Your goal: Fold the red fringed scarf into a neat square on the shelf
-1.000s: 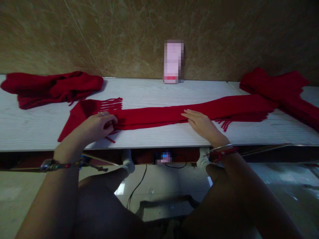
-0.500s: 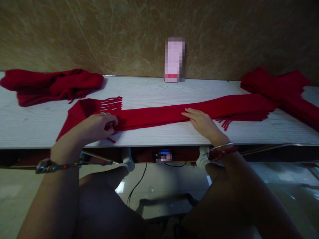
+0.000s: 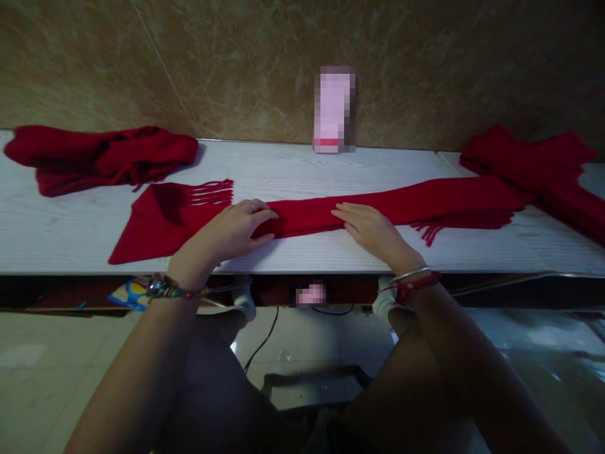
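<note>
A long red scarf (image 3: 420, 200) lies folded into a narrow strip along the white table, with fringe showing at both ends. Its left end is bent back in a slanted fold, the tassels pointing right. My left hand (image 3: 241, 227) rests on the strip just right of that fold, thumb and fingers apart on the cloth. Farther right, my right hand (image 3: 366, 227) lies flat across the strip near its middle, fingers stretched out to the left. The cloth under both palms is hidden.
A crumpled red cloth (image 3: 113, 157) sits at the back left, and another red cloth (image 3: 529, 157) at the right touches the scarf's end. A blurred pink object (image 3: 333, 110) stands against the marbled wall (image 3: 246, 69). The white table (image 3: 397, 255) ends just before my knees.
My left hand has slid right along the scarf, and its curled fingers have opened out. My right hand has shifted slightly left. The scarf lies nearly the same.
</note>
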Demonstrator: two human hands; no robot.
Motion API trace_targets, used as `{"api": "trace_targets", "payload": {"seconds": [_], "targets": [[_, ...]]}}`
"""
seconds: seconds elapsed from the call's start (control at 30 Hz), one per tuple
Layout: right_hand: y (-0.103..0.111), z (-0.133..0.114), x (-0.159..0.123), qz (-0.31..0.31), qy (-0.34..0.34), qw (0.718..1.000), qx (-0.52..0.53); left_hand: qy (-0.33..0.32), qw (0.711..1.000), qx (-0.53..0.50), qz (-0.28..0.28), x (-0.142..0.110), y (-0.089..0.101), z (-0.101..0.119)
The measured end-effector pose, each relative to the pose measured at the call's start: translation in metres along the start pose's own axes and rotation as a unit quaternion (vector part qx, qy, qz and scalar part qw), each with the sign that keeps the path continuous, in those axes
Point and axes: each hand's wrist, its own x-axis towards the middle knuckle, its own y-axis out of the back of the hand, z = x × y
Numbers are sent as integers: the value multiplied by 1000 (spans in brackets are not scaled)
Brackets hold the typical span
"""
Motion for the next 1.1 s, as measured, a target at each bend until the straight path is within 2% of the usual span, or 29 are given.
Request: {"api": "trace_targets", "payload": {"seconds": [0.17,0.3,0.47,0.63,0.7,0.8,0.97,1.1], "targets": [[-2,-7,2,17,-20,1000,12,19,999,22,-19,2,0,6],[-3,-5,2,18,-45,998,34,19,1000,-7,-22,1,-6,-3],[-2,-4,2,11,-42,998,52,20,999,-23,-27,-5,-7,-9],[-3,-2,-2,-19,-26,998,51,68,987,10,-144,-8,-5,8],[-5,-1,-3,-26,-26,998,50,81,982,15,-169,-7,-3,13],[-5,1,-4,-27,-28,998,56,73,984,9,-163,-6,1,12],[-2,0,-3,-9,-28,998,59,54,991,21,-121,-8,4,8],[-4,0,-3,-39,-26,998,52,81,981,21,-176,-10,-3,13]]}}
